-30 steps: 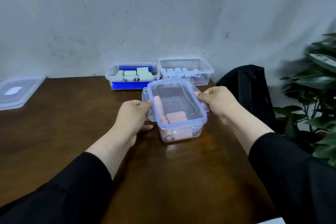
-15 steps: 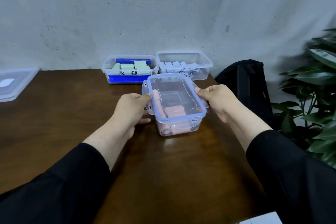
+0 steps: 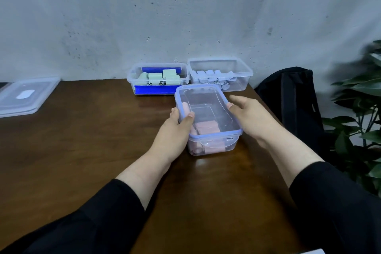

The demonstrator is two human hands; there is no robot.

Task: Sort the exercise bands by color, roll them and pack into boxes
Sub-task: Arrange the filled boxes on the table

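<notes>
The clear plastic box with blue-rimmed lid (image 3: 208,118) sits on the brown wooden table (image 3: 82,140), pink rolled bands (image 3: 206,128) inside; left hand (image 3: 175,130) grips its side, right hand (image 3: 249,117) flat alongside; likely light, rigid, slick: hold both long sides

Plain room: bare concrete wall (image 3: 185,16), wooden table (image 3: 82,140), potted plant (image 3: 358,109).
</notes>
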